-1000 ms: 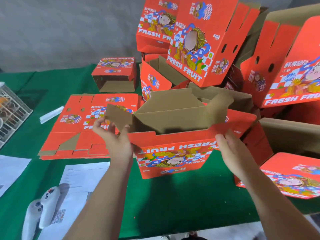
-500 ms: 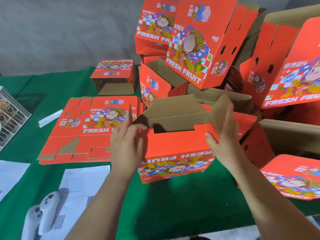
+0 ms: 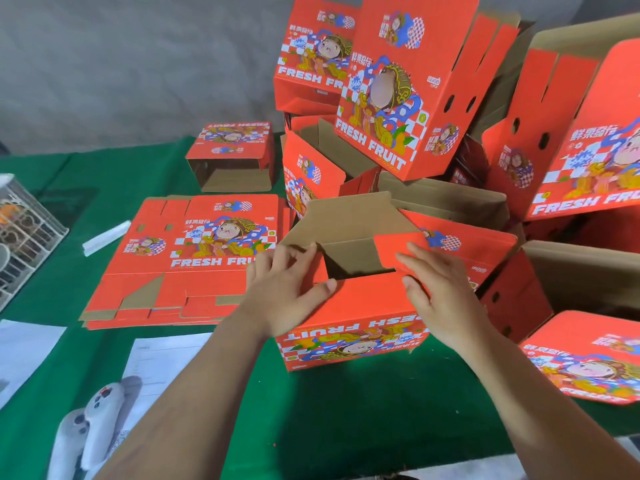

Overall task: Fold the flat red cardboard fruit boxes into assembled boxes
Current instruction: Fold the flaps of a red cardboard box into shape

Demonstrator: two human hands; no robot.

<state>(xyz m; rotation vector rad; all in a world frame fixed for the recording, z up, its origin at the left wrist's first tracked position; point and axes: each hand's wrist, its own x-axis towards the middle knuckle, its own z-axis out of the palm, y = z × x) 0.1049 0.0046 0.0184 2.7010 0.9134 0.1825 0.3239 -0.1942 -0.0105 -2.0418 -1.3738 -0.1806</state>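
Red box [image 3: 353,306] between both hands, left hand [image 3: 284,292], right hand [image 3: 440,292] pressing flaps

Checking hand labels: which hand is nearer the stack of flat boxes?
Left. The left hand presses the box flap just beside the stack of flat boxes; the right hand is on the box's far side.
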